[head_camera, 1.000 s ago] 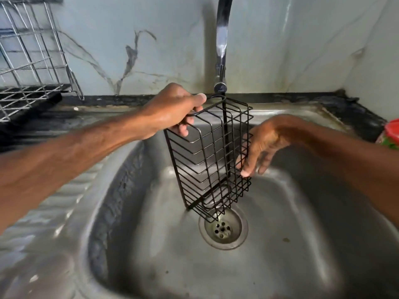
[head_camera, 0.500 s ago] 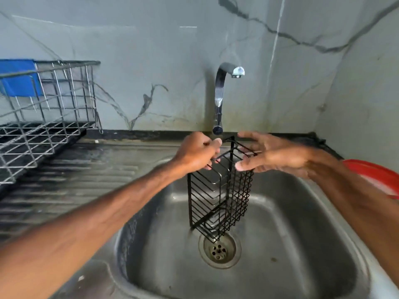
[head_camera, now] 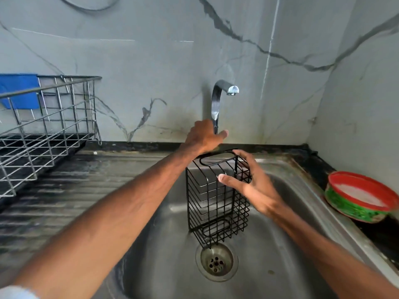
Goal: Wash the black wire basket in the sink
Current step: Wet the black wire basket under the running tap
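Holding: right hand (head_camera: 252, 186) clasps black wire basket (head_camera: 216, 201) near its top, thumb near side.
Basket: upright in sink (head_camera: 291, 244), just above drain (head_camera: 216, 261).
Left hand (head_camera: 205, 137): at faucet (head_camera: 216, 104) base; grip hidden, cannot tell.

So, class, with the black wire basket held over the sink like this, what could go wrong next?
One: only the right hand seems to grip the black wire basket over the drain; it might slip. Two: the left hand is at the foot of the tap, whose spout sits high; water could splash off the wires. Three: the right forearm could knock the red-rimmed bowl by the sink edge.
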A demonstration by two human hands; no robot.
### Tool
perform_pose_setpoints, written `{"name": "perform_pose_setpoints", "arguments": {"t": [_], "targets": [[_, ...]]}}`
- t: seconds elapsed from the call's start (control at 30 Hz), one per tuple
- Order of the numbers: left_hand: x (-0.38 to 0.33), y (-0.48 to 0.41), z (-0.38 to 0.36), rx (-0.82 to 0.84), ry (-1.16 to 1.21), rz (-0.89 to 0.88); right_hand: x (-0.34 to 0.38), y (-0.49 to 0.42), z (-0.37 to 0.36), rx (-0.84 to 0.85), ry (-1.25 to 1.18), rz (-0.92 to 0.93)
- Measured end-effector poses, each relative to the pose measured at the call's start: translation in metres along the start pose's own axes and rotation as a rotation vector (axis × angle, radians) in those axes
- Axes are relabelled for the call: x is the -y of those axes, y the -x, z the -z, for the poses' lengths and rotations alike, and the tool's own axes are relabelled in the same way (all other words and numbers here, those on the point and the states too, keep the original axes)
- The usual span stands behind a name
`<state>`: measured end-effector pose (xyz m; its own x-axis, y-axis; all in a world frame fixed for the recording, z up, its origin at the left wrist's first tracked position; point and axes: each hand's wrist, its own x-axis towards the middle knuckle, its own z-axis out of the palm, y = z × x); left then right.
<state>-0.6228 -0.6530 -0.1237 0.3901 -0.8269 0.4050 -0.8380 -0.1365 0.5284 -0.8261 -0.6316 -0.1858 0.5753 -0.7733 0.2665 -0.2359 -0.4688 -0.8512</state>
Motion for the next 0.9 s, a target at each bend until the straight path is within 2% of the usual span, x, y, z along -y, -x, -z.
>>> {"name": "perform_pose_setpoints", "arguments": {"t": [0.07,0.23,0.33,0.57,0.73,0.9], "targets": [[-0.001,-0.013,-0.005,-0.039,-0.111,0.021,-0.001,0.002,-0.001,-0.019,-0.006,0.017],[0.006,-0.026,-0.010,-0.041,-0.096,0.111,-0.005,0.003,-0.003,-0.055,0.007,0.044],[0.007,-0.031,-0.011,-0.051,0.019,0.206,-0.005,0.005,-0.003,-0.057,0.009,0.055],[0.032,-0.036,-0.021,0.036,0.516,0.423,-0.010,0.006,-0.002,-0.059,0.005,0.048],[0.030,-0.033,-0.019,0.025,0.578,0.448,-0.009,0.005,-0.003,-0.060,-0.017,0.037],[0.028,-0.030,-0.016,0.107,0.607,0.458,-0.009,0.004,-0.001,-0.053,-0.019,0.041]]}}
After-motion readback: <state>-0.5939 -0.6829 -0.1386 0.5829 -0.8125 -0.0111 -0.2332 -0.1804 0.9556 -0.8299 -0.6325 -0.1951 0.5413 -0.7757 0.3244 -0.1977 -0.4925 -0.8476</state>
